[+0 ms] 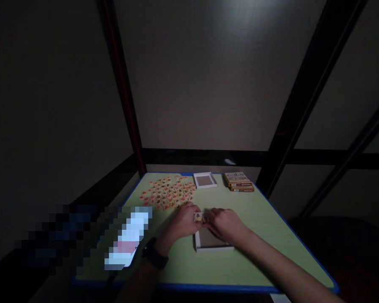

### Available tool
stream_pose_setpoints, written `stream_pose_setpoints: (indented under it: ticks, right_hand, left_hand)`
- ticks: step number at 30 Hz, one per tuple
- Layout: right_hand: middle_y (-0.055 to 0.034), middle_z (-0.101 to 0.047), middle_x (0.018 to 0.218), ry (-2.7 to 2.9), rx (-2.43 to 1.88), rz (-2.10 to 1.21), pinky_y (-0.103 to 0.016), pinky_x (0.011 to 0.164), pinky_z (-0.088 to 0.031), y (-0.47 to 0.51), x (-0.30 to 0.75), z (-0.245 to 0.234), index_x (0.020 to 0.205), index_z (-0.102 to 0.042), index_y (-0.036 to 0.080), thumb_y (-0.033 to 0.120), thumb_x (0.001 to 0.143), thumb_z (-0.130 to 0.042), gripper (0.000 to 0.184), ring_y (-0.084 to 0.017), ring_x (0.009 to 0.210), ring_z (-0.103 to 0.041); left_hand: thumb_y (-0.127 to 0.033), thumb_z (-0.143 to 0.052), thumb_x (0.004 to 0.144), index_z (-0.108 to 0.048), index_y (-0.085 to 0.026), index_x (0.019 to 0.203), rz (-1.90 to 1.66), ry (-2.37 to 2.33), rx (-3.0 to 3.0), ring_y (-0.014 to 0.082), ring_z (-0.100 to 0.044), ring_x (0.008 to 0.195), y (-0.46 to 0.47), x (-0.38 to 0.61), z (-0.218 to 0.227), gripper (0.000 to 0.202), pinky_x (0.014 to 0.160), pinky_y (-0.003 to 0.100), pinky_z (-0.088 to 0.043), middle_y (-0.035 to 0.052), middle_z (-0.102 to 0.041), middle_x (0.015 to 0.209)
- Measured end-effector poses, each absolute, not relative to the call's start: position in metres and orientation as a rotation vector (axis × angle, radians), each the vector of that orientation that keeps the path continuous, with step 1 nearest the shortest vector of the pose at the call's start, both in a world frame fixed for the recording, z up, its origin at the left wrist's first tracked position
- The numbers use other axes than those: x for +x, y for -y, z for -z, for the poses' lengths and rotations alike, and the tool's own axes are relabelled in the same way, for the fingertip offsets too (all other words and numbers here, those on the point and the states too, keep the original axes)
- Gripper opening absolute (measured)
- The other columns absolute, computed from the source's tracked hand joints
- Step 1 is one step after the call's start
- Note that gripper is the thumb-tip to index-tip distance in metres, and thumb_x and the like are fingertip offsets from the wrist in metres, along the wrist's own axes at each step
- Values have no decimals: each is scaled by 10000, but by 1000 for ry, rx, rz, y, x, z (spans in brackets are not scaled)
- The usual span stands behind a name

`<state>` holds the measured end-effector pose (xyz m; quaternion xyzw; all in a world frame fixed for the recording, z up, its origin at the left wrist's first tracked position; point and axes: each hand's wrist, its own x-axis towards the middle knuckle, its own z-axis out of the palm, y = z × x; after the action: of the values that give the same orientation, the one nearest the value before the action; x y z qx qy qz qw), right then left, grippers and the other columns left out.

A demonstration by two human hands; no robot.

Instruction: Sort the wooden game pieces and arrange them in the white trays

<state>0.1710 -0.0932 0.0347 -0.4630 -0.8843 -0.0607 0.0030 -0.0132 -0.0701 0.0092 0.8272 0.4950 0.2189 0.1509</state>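
Observation:
My left hand (pixel 183 223) and my right hand (pixel 225 224) meet over the far end of a shallow white box (pixel 212 248) on a green table (pixel 259 235). The fingers of both hands are curled and pinch small round wooden game pieces (pixel 198 216) between them, just above the box's far edge. A dark watch sits on my left wrist. Many more round pieces (pixel 168 193), marked in red and black, lie spread flat on the table beyond my left hand.
A second white tray (pixel 205 180) lies at the table's far edge, with stacked orange boxes (pixel 238 182) to its right. A lit phone (pixel 128 242) lies near the left front corner. Dark frame bars rise behind the blue-edged table.

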Motion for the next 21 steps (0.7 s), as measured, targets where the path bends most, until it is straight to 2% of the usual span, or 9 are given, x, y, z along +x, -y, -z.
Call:
stream_pose_setpoints:
  ticks: [4, 8, 16, 21]
  right_hand:
    - [-113, -728, 917, 2762, -1473, 210, -288, 621, -404, 96, 176, -40, 971, -680, 168, 373, 965, -468, 295, -229, 762, -696]
    - [-96, -732, 928, 2785, -1413, 185, -282, 617, -382, 97, 174, -41, 1028, -662, 190, 311, 942, -473, 241, -212, 755, -693]
    - [-94, -732, 901, 2759, -1371, 160, -279, 613, -360, 97, 170, -35, 982, -644, 176, 295, 933, -473, 214, -205, 731, -681]
    - [-66, -709, 792, 2562, -1333, -142, -260, 608, -355, 91, 182, -38, 1005, -609, 174, 368, 964, -476, 238, -189, 684, -646]
  left_hand:
    - [-123, -612, 696, -685, -176, 848, -624, -1405, 2375, 201, -625, 910, 72, -13, -13, 176, 856, 296, -493, 58, -689, 905]
    - [-111, -613, 684, -678, -179, 829, -624, -1417, 2373, 197, -621, 908, 72, -12, -13, 173, 846, 288, -493, 55, -685, 903]
    - [-167, -631, 699, -670, -181, 825, -625, -1419, 2384, 201, -622, 896, 71, -13, -10, 133, 823, 290, -489, 56, -679, 898]
    - [-177, -634, 722, -681, -183, 850, -646, -1382, 2402, 206, -620, 926, 70, -13, -7, 137, 843, 293, -483, 57, -680, 906]
